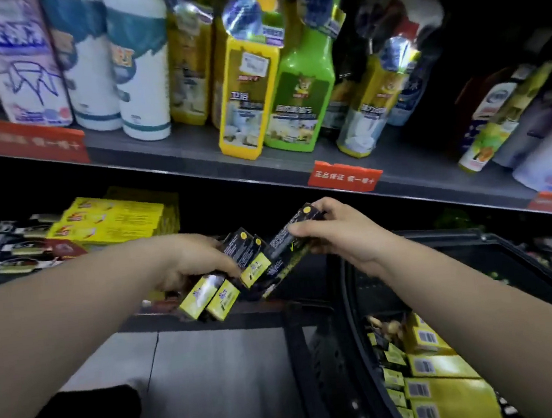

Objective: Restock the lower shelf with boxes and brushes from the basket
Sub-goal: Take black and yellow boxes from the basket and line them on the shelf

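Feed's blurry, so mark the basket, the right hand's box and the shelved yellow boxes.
basket (448,237): head view, far rim.
black box (282,242): head view, printed side.
yellow boxes (112,219): head view, top face.

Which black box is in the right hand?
The rightmost box, tilted highest; the right hand grips its upper end. The left hand holds the other boxes.

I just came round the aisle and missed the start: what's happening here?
A person is restocking the lower shelf. The left hand grips a bunch of small boxes at the shelf front, and the right hand holds a long box tilted beside them. The basket on the right holds more yellow boxes. A yellow stack already sits on the shelf to the left.
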A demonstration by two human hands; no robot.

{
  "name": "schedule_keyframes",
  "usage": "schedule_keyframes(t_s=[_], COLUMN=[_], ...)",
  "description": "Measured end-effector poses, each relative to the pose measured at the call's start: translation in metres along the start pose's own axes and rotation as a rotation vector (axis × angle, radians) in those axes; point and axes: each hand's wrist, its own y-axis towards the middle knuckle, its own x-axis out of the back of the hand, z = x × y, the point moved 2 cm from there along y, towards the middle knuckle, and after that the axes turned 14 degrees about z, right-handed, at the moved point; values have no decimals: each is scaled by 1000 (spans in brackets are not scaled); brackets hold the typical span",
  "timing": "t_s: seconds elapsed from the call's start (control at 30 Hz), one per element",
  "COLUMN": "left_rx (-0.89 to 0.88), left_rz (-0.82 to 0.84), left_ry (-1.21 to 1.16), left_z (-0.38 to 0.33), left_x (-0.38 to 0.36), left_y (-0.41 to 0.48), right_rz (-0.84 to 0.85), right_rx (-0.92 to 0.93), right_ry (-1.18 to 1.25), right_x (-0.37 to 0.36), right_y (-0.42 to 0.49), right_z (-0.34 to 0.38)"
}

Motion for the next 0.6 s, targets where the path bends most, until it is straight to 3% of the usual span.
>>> schedule_keyframes(t_s=[0.17,0.33,0.47,0.6], left_rx=[152,123,63,29], left_rz=[11,10,-72,-79], left_ry=[-117,-412,-643,-821], left_z=[55,93,113,123], left_x=[38,44,47,45], left_y=[20,53,78,97], right_rz=[-54,-67,46,279], right_rx=[-89,-120,-169,-283], right_ry=[-247,-411,-389,-271], right_x=[-17,-29,-37,-25], right_y=[71,140,189,220], right_z=[-10,-26,-33,-44])
